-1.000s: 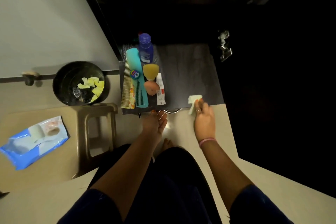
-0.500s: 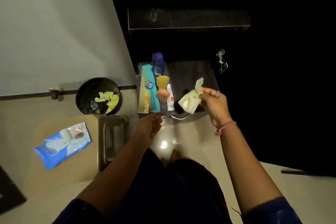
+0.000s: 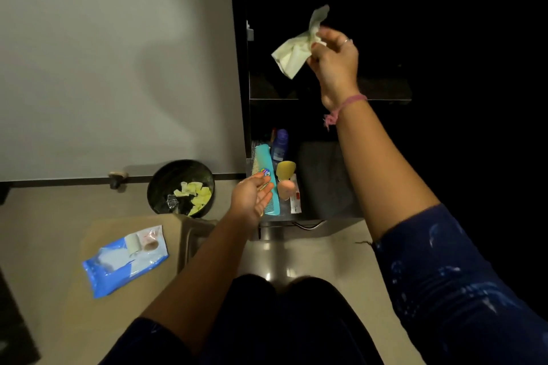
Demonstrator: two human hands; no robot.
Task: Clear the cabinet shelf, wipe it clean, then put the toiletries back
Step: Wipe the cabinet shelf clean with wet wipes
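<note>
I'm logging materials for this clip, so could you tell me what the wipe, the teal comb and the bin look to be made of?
The wipe in the right hand looks like thin nonwoven fabric or tissue: pale, matte, crumpled and drooping in soft folds. The teal comb looks like moulded plastic: smooth, evenly coloured, with fine rigid teeth. The bin is probably dark plastic with a faint sheen, though the dim light leaves that open.

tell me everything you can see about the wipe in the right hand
The wipe is a pale yellow-green sheet, thin and soft-looking like a wet tissue, crumpled and creased. The right hand pinches it at one side; one corner sticks up above the fingers and the bulk hangs down to the left. It is held in the air before the dark cabinet, above the upper shelf, touching nothing else.
</note>
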